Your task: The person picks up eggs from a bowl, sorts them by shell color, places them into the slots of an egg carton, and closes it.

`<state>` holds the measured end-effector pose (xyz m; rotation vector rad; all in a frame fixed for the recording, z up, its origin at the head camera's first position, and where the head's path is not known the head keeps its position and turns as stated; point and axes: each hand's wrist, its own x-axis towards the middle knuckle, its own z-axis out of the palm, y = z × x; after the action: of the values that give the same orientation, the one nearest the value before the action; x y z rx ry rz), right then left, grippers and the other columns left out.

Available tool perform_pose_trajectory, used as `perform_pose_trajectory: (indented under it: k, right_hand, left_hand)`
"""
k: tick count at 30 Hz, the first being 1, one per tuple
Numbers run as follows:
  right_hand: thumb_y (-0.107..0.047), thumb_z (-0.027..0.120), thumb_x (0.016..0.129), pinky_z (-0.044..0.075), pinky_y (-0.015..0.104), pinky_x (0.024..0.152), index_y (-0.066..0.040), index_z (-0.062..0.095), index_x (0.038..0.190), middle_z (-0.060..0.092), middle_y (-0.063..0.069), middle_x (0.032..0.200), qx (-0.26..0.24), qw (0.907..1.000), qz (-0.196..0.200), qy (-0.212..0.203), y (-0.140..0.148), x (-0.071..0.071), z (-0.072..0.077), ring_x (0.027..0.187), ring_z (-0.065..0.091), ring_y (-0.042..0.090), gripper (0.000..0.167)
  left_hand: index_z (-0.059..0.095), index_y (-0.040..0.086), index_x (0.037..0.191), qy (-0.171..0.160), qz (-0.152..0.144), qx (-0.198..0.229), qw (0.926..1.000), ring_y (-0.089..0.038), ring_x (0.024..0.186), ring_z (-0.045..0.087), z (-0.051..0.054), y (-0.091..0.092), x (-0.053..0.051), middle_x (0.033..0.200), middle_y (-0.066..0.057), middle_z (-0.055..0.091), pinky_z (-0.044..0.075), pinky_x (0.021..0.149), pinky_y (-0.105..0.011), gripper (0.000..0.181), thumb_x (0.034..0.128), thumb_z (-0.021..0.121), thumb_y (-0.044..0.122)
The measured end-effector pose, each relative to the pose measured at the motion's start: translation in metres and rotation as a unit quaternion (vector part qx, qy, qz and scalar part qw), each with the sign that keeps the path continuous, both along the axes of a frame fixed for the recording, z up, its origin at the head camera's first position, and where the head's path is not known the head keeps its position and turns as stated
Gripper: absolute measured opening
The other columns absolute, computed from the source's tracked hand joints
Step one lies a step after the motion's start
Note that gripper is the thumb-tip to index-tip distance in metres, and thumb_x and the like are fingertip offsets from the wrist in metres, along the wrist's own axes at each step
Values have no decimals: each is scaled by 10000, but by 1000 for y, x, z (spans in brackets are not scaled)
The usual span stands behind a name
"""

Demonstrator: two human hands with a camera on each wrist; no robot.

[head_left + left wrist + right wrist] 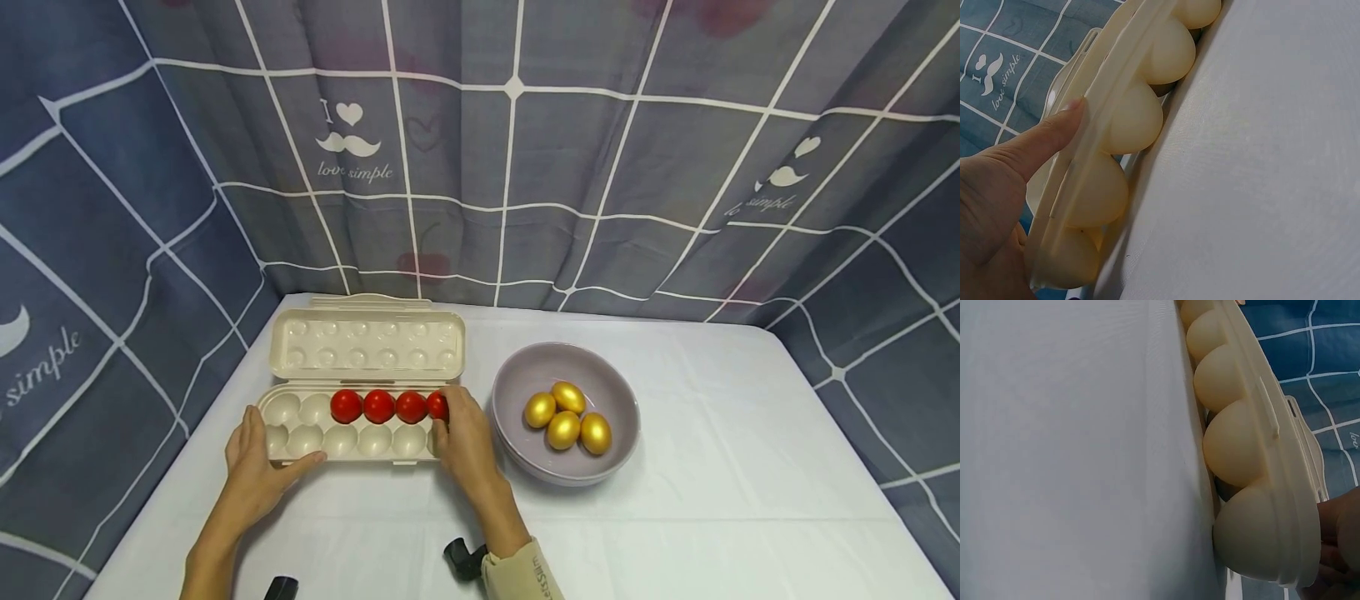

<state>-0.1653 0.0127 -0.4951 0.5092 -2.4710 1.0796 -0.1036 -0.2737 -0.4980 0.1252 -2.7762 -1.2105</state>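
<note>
On the white table [720, 450] in front of a grey checked curtain [555, 158], a cream egg carton [375, 442] lies open, its lid [367, 343] folded back. The left hand [258, 475] spreads wide around its near left corner, thumb along the front edge. The right hand [468, 442] curls its thumb and fingers around the end red ball [437, 405]; three more red balls [378, 407] sit beside it in the back row. Just right, a mauve bowl [592, 379] holds four golden eggs [563, 430].

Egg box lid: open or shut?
Open: in the head view, the lid lies swung back beyond the egg box, dimpled inside showing, with red balls visible in the box.
</note>
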Motion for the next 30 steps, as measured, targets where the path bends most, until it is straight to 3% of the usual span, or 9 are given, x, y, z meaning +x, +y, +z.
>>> perform_pose_trajectory:
  k: [6,13,17,24,30]
  right_hand:
    - [53,761,785,515,372,872,-25,627,1113,641,83,1070,175,9998,-32,-8,1,1,4,984,618,232,363]
    - [22,787,781,513,362,930,18,623,1248,671,126,1180,-48,9998,160,114,4,0,3,1074,642,246,495]
    - [3,787,785,517,350,920,1,638,1234,683,101,1141,72,9994,338,101,5,1,4,1043,648,222,474]
    - [-4,767,792,524,338,829,-24,642,1124,657,58,969,339,9989,297,-85,5,1,7,910,609,189,355]
    - [-40,753,812,491,356,963,0,627,1239,671,90,1150,219,9990,362,-150,6,4,13,1088,620,222,447]
  left_hand:
    - [-166,-97,1490,-38,6,32,10000,-522,1409,-152,2,1,-1,1540,-374,-167,-21,1098,-687,1277,811,805,379]
    - [-168,-112,1481,-71,1,-3,10000,-532,1403,-160,2,1,-1,1532,-384,-172,-35,1093,-689,1275,816,800,385]
    - [-166,-127,1473,22,-50,-41,10000,-547,1396,-164,0,0,0,1517,-404,-175,-63,1093,-680,1269,821,798,377]
    - [-170,-124,1473,41,-56,-23,10000,-544,1396,-169,-1,-1,0,1518,-403,-174,-71,1092,-678,1272,818,801,371]
    - [-178,-119,1472,10,-59,-41,10000,-538,1396,-180,-1,-2,-1,1518,-398,-186,-74,1092,-677,1276,820,801,375]
